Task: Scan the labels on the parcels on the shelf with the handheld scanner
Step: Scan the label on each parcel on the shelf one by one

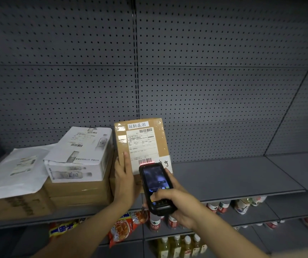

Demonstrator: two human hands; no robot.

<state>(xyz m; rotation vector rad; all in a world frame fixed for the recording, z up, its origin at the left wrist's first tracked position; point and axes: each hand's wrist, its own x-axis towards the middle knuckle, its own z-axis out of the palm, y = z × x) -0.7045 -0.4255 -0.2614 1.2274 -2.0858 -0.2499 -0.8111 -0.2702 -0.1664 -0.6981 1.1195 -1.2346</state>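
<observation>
Head view: my right hand (179,203) is wrapped around the lower half of the handheld scanner (157,187), thumb lying across its keypad, screen facing me. Scanner's top end sits just below the lower barcode of the shipping label (143,144); a red line glows across that barcode.

Label is stuck to the front of a brown cardboard parcel (141,142), held upright on the grey shelf (233,175), tilted slightly back. My left hand (124,177) steadies the parcel at its left edge, fingers straight, index finger flat on the face beside the label. A handwritten white strip runs along the parcel's top.

Left of it: a white carton (78,155) printed with bottles, own label on top, stacked on brown boxes (78,194). Further left, a white mailer bag (15,172) lies over another brown box.

Lower shelves hold bottles (177,244) and snack packets (123,228).
</observation>
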